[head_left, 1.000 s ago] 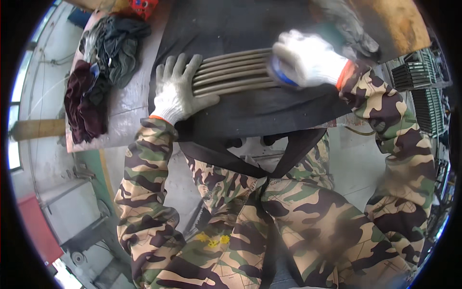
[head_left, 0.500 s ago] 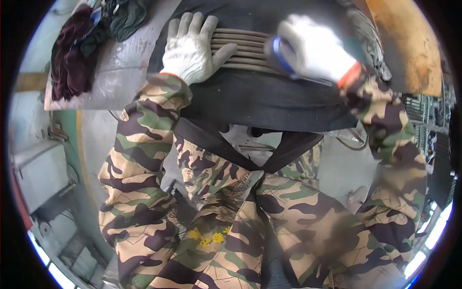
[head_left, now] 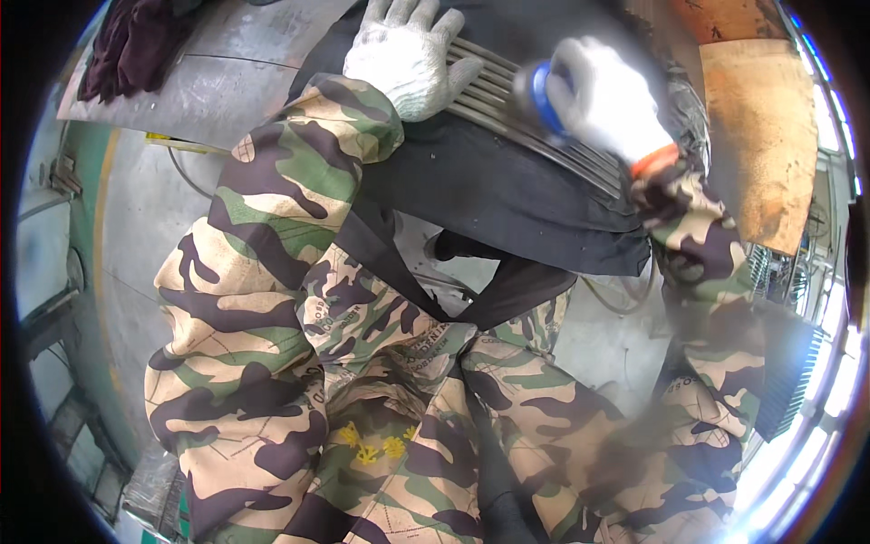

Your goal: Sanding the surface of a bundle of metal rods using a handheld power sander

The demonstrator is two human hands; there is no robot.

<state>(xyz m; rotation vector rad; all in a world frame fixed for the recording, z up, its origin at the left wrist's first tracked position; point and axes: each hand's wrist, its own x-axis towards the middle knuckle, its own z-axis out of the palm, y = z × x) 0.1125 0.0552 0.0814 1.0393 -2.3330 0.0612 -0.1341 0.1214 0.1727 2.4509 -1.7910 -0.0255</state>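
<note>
Head view: the left hand [head_left: 405,56], in a white knit glove, lies flat with its fingers [head_left: 426,14] spread wide across a bundle of thin metal rods [head_left: 494,91], pressing them onto a black cloth [head_left: 489,190] draped over the bench [head_left: 217,86]. Just right of those fingers, the right hand [head_left: 603,109], also gloved, has its fingers curled around a blue round tool [head_left: 539,95] that rests on the rods. A dark red rag [head_left: 127,41] lies well left of the left fingers.

Metal rods [head_left: 507,100] lie on a cloth-covered bench [head_left: 489,190]; rags [head_left: 131,45] left, perhaps a board [head_left: 761,136] right.
</note>
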